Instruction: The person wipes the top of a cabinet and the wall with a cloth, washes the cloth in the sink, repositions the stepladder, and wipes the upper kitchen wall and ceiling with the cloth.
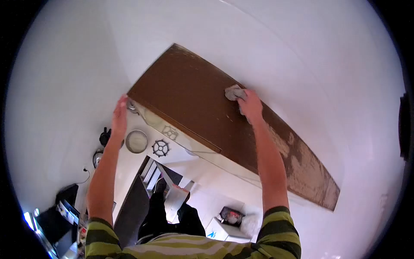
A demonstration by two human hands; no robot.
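Note:
A long brown cabinet top [181,90] stretches across the view below the wall. Its left and middle parts look dark and even, while its right part carries a pale dusty layer [306,172] with patchy streaks. My right hand [251,105] is closed on a crumpled grey cloth [234,93], pressed to the brown surface near its back edge. At the cabinet's front left corner is my left hand [120,114], fingers stretched upward beside the edge. It holds nothing that I can see; whether it touches the corner I cannot tell.
Far below are a round pan [136,141] and a stove burner grate [160,148] on a white counter. My feet stand on a raised support [176,200]. A white box-like unit with a dark bag [230,216] is at lower right. White walls [302,56] surround the cabinet.

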